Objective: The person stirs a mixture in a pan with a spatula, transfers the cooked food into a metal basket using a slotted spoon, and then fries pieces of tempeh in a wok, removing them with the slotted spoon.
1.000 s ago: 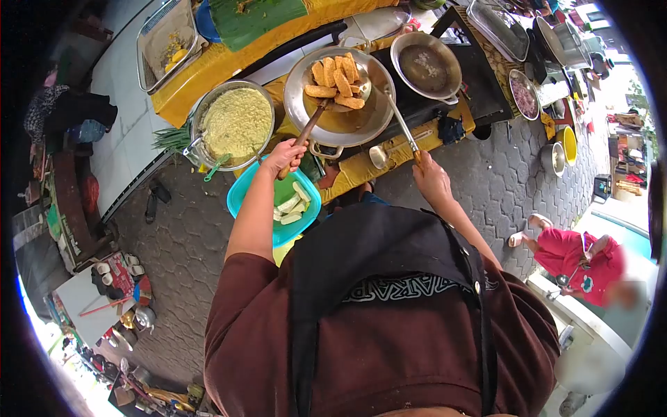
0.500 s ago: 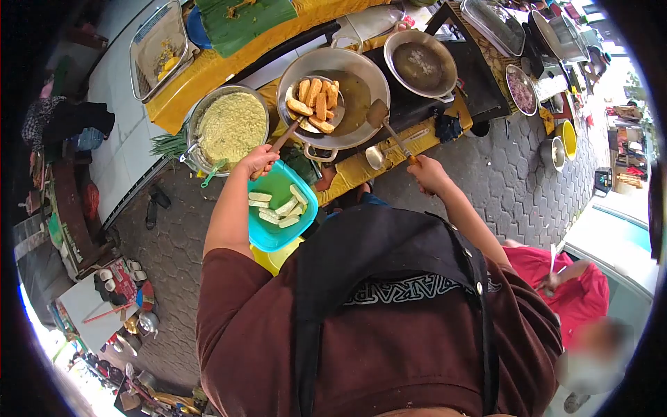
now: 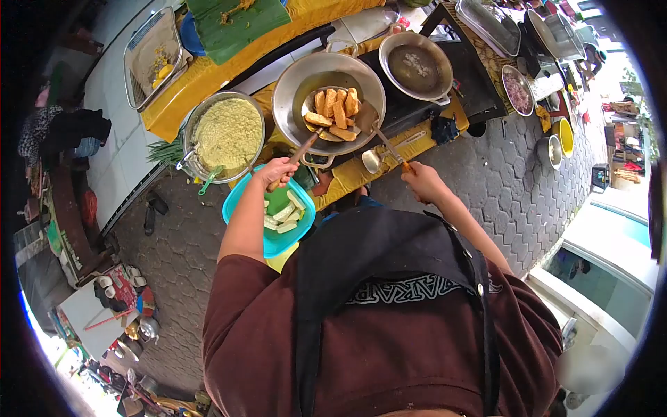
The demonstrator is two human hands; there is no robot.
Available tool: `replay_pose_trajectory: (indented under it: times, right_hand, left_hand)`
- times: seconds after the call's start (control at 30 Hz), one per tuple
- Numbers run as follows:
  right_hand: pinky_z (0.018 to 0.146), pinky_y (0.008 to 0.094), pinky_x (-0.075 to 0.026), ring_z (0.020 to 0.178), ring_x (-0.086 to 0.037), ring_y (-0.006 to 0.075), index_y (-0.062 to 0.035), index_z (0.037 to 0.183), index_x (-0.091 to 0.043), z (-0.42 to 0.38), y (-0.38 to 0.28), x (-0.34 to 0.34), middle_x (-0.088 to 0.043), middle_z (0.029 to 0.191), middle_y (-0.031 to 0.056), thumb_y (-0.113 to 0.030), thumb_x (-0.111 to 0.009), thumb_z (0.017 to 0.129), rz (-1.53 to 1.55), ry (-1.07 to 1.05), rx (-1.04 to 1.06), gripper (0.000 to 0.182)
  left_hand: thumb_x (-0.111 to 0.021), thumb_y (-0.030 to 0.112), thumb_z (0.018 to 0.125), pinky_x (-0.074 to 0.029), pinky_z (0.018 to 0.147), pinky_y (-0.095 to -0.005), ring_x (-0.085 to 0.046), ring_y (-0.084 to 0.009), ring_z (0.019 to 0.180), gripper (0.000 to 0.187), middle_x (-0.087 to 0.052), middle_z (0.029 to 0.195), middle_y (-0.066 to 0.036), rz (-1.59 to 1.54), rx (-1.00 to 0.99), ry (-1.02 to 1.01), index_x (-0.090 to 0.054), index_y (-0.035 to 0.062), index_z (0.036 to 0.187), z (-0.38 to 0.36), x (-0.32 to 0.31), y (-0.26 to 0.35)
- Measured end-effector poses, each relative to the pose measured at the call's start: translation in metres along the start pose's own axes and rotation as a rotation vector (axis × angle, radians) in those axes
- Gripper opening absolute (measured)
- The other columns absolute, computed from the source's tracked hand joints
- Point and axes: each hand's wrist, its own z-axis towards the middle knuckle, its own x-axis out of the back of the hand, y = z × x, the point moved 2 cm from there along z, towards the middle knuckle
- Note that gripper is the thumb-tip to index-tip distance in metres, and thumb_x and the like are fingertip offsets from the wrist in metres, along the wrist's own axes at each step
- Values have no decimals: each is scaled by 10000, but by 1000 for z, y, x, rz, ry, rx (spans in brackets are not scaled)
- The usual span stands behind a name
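Observation:
My left hand (image 3: 279, 172) is closed round the wooden handle of a skimmer (image 3: 303, 148). Golden-brown fried sticks (image 3: 338, 111) are heaped on the skimmer, over the oil in a large wok (image 3: 286, 90). My right hand (image 3: 422, 182) grips a spatula (image 3: 389, 147), whose broad blade lies at the wok's right side, close against the sticks. Below my left forearm stands a turquoise basin (image 3: 235, 203) with several pale sticks (image 3: 290, 213) in it. Left of the wok is a bowl of yellowish batter (image 3: 228, 128) with a green-handled utensil (image 3: 210, 179).
A smaller pan of oil (image 3: 417, 66) sits right of the wok. A ladle (image 3: 372, 161) rests on the yellow cloth at the table's front edge. A wire-rimmed tray (image 3: 132, 90) and a banana leaf (image 3: 236, 28) are at the far left. Paving (image 3: 486, 208) surrounds the stand.
My left hand has moved right, carrying the loaded skimmer towards the wok's middle. The spatula blade is now lower and nearer the fried sticks. A person in red at the right has left view.

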Motion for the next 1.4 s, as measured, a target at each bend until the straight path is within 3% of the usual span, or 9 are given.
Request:
replay_pose_trajectory:
  times: [0.07,0.1,0.17,0.27,0.5,0.7,1.1,1.4]
  right_hand:
    - [547,405,-487,615,-624,318,19,1057,-498,-16,-6,5,-609,766,227,-210,-544,808,-199,144,94,341]
    - [547,405,-487,615,-624,318,19,1057,-498,-15,2,6,-609,766,227,-210,-544,808,-197,145,98,341]
    - [716,447,-473,830,-602,400,2,1130,-460,-16,13,11,-604,873,272,-218,-552,811,-435,300,345,398]
    - [778,472,-444,928,-560,429,-5,1138,-452,-25,18,14,-596,937,272,-217,-554,812,-361,340,360,402]
    - [772,457,-455,931,-564,421,-13,1152,-454,-6,31,10,-595,955,270,-210,-542,821,-250,408,471,395]
    - [806,449,-449,962,-561,411,-25,1172,-472,36,40,14,-590,996,270,-226,-541,788,-224,370,361,440]
    - [820,454,-451,988,-566,379,-68,1219,-452,107,20,35,-604,1027,227,-266,-552,785,-409,327,350,487]
    - [811,457,-455,976,-577,364,-96,1155,-479,139,-8,55,-619,1016,193,-286,-557,798,-513,313,313,411]
  left_hand:
    - [-571,164,861,-330,379,-211,-382,-58,460,266,-421,698,17,-93,-49,-46,-485,76,1097,-1,-7,-5]
    - [-571,164,861,-330,379,-211,-382,-58,460,266,-421,698,17,-90,-51,-42,-485,76,1097,-2,-10,-7]
    - [-572,165,862,-332,378,-219,-379,-56,455,282,-414,695,16,-191,-109,-83,-481,78,1114,-5,-19,-8]
    - [-564,167,869,-335,372,-227,-375,-55,445,283,-408,686,19,-220,-154,-59,-481,84,1127,-8,-27,-7]
    - [-563,169,873,-344,363,-235,-395,-61,440,287,-429,676,14,-260,-243,40,-486,83,1136,-26,-43,2]
    - [-582,149,861,-350,371,-243,-415,-74,451,276,-451,690,1,-288,-262,188,-478,71,1105,-31,-54,-6]
    - [-567,115,857,-351,386,-243,-423,-78,472,167,-466,694,-10,-436,-204,309,-488,54,990,-2,-92,-9]
    - [-572,119,852,-345,373,-247,-423,-80,462,121,-464,677,-6,-418,-153,363,-495,63,927,32,-103,7]
